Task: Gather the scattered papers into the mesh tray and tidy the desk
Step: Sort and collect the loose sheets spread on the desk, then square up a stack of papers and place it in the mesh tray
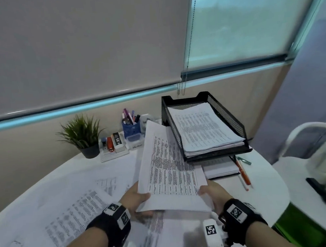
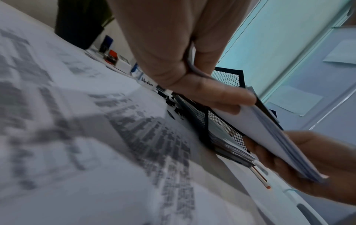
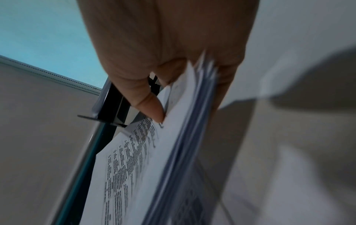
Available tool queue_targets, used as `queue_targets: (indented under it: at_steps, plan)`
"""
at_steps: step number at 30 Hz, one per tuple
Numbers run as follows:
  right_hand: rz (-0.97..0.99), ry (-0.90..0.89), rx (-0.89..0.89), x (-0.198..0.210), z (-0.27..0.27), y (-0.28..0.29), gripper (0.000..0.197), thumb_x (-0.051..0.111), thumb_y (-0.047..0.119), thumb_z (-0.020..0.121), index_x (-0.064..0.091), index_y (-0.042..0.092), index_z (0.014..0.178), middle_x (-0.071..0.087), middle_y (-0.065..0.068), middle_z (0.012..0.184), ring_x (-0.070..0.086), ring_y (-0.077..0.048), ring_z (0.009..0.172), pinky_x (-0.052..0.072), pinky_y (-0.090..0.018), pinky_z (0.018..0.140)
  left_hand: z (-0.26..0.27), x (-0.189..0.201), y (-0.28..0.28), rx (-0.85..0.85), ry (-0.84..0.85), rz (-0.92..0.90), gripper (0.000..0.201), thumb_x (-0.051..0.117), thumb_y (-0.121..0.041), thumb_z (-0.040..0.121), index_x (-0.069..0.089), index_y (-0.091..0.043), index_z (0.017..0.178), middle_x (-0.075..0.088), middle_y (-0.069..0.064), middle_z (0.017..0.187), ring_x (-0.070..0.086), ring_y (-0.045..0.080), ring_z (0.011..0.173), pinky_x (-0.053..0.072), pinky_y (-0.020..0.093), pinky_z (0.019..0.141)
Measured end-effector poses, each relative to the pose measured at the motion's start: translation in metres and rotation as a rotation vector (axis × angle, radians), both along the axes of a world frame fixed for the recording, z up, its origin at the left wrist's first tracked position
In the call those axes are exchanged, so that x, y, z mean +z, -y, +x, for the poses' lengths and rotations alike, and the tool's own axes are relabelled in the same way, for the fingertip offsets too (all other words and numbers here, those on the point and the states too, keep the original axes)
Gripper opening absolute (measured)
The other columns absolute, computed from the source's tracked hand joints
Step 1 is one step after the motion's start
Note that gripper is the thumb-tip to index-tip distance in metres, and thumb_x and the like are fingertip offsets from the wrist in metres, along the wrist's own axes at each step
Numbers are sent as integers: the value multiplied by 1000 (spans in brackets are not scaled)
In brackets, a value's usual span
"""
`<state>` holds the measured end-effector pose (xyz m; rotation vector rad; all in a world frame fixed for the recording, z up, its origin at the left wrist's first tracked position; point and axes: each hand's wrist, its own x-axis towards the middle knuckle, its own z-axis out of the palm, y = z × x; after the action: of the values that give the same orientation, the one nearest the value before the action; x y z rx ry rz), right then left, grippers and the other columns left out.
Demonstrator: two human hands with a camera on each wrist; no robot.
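Note:
A stack of printed papers (image 1: pixel 168 170) is held above the desk by both hands. My left hand (image 1: pixel 135 199) pinches its near left corner, thumb on top. My right hand (image 1: pixel 211 195) grips its near right corner. The left wrist view shows the stack's (image 2: pixel 269 137) edge between both hands; in the right wrist view the thumb (image 3: pixel 152 109) presses the top sheet (image 3: pixel 134 159). The black mesh tray (image 1: pixel 228 117) stands at the back right with a pile of papers (image 1: pixel 202 129) in it. More printed sheets (image 1: pixel 67 216) lie spread over the white desk under my arms.
A potted plant (image 1: pixel 84 136), a stapler set (image 1: pixel 113 145) and a blue pen cup (image 1: pixel 131 128) line the back edge. An orange pen (image 1: pixel 243 173) and a notepad (image 1: pixel 219 167) lie by the tray. A white chair (image 1: pixel 307 140) and a green object (image 1: pixel 303 229) stand right of the desk.

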<state>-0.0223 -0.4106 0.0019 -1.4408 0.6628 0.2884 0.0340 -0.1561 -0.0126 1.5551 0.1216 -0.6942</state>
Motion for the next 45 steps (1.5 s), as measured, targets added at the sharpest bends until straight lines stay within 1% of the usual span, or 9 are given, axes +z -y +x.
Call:
queue_targets:
  at_steps: [3, 8, 15, 21, 26, 31, 34, 36, 45]
  plan:
    - [80, -99, 156, 6, -12, 40, 36, 39, -10, 83, 50, 8, 112, 55, -15, 106, 64, -39, 84, 54, -33, 49, 2, 0, 42, 40, 28, 25, 48, 54, 7, 88, 43, -6, 134, 56, 19, 129, 54, 39, 116, 43, 53, 97]
    - [122, -78, 74, -4, -1, 104, 52, 41, -21, 81, 42, 7, 124, 38, -15, 139, 60, -43, 95, 59, -39, 60, 1, 0, 102, 3, -182, -108, 53, 59, -9, 91, 37, -26, 136, 53, 11, 133, 70, 39, 85, 58, 41, 52]
    - [116, -47, -3, 3, 24, 155, 55, 29, -23, 86, 38, 18, 121, 43, -9, 99, 52, -21, 60, 52, -50, 86, 15, 6, 145, -42, -253, -29, 57, 47, 1, 80, 37, -29, 128, 54, 3, 131, 68, 38, 93, 52, 53, 81]
    - [80, 70, 5, 2, 56, 165, 52, 33, -27, 82, 49, 10, 115, 50, -7, 105, 49, -21, 69, 58, -42, 61, 30, -2, 161, 187, -157, 68, 27, 45, 11, 89, 46, -5, 110, 64, 17, 87, 68, 19, 51, 58, 33, 55]
    - [-35, 75, -74, -20, 74, 166, 40, 43, -20, 85, 49, 7, 113, 51, -10, 115, 63, -39, 83, 59, -35, 52, 37, -8, 172, 244, -97, 126, 18, 44, 13, 89, 48, -4, 88, 53, 14, 81, 65, 22, 56, 60, 34, 59]
    - [-370, 80, -46, -29, 75, 174, 14, 55, -6, 84, 54, 4, 94, 60, -12, 88, 61, -26, 49, 56, -35, 57, 35, -2, 182, 304, 125, 375, 20, 62, 4, 81, 49, -6, 68, 52, 6, 57, 49, 2, 28, 40, 11, 34]
    - [-727, -1, 153, -30, 75, 174, 17, 62, 10, 82, 52, 5, 69, 60, -9, 60, 54, -21, 45, 54, -33, 59, 34, -6, 182, 218, 201, 574, 8, 58, -13, 82, 55, -7, 77, 57, 4, 52, 50, 7, 31, 39, 15, 34]
    - [-921, -31, 257, -27, 73, 174, 17, 64, 21, 82, 55, 8, 75, 63, -7, 73, 52, -20, 60, 44, -25, 55, 32, -12, 179, 190, 252, 677, 15, 59, -18, 80, 47, -11, 84, 63, 8, 59, 54, 16, 37, 43, 20, 36]
    - [-993, 13, 325, -9, 61, 165, 38, 64, 33, 81, 44, 19, 53, 46, 6, 54, 50, -19, 63, 34, -24, 55, 31, -10, 154, 38, 273, 785, 6, 57, -26, 85, 52, -22, 84, 65, 3, 66, 54, 16, 49, 45, 22, 49]
